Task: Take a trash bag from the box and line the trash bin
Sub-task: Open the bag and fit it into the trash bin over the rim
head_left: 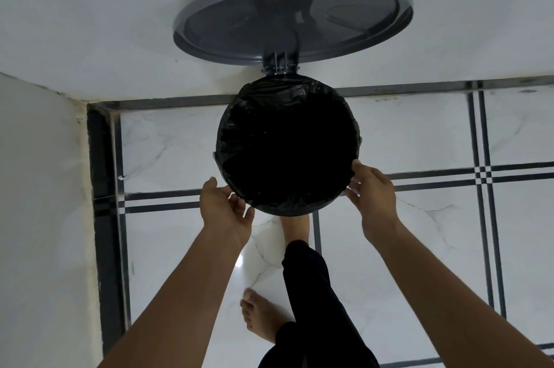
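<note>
— What stood around the trash bin (356, 144)?

— It sat on the tiled floor (419, 127) against a white wall (90, 22), with a second wall (39, 187) closing the corner to the left. Its grey lid (292, 15) was tipped up on the hinge, resting back at the wall. One bare foot (295, 225) was tucked under the bin's near edge, partly hidden by it; the other foot (260, 316) stood further back, crossed by a dark trouser leg (311, 292).

— And the trash bag (287, 142)?

— One black bag, already in the bin, its edge folded over the rim all round.

— The hands?

— Two. The left hand (223, 210) was at the near-left rim, fingers (239, 202) spread and loose, just beside the plastic. The right hand (374, 193) was at the near-right rim, fingers (364, 171) curled toward the bag's edge; I couldn't tell whether they actually gripped it.

— Anything blocking the opening?

— Nothing; the mouth was one dark circle.
</note>
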`<state>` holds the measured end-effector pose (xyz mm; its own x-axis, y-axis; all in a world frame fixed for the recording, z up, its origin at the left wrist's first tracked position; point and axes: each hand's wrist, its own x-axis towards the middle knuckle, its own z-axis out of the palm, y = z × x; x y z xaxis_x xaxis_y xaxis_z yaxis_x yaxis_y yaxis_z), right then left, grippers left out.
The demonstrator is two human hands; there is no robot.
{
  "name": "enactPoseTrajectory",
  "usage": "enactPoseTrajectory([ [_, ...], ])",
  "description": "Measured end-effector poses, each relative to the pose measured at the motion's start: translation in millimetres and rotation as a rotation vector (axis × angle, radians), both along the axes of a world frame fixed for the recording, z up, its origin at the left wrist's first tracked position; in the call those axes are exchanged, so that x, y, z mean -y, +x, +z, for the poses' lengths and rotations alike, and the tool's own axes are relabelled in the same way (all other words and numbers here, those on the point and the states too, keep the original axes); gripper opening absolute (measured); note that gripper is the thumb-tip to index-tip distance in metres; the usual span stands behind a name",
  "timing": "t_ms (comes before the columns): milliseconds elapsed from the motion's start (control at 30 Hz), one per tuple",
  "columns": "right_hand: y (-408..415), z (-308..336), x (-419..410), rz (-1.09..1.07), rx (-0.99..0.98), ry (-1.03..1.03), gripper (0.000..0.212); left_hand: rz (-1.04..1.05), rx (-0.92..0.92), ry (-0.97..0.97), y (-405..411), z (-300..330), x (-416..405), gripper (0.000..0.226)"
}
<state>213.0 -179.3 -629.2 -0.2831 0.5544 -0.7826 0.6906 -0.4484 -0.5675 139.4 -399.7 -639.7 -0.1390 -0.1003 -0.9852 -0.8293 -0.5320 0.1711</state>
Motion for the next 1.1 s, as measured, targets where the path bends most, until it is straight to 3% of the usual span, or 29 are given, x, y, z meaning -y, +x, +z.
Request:
enactPoseTrajectory([
  [200,1,-6,-9,-0.195,-0.039,-0.281,0.040,0.114,-0.049,0.134,5,-4,5,0.052],
  [367,7,13,15,-0.127,0.070,0.006,0.024,0.177,0.077,0.101,28,12,-2,0.052],
  [433,8,23,34,-0.053,-0.002,-0.069,0.028,0.205,0.096,0.192,33,19,-12,0.056],
  [533,-4,26,37,-0.188,-0.099,-0.223,0.033,0.278,0.077,0.227,31,22,-23,0.062],
  [633,-11,26,25,-0.321,-0.087,-0.322,0.041,0.409,0.057,0.262,29,17,-26,0.063],
  [800,10,30,24,-0.478,0.028,-0.393,0.065,0.340,0.044,0.157,35,24,-26,0.070],
  [933,7,42,44,-0.585,-0.040,-0.591,0.060,0.387,0.089,0.221,32,33,-32,0.068],
  [1100,-1,33,41,-0.609,-0.062,-0.670,0.067,0.418,0.077,0.236,27,25,-31,0.067],
])
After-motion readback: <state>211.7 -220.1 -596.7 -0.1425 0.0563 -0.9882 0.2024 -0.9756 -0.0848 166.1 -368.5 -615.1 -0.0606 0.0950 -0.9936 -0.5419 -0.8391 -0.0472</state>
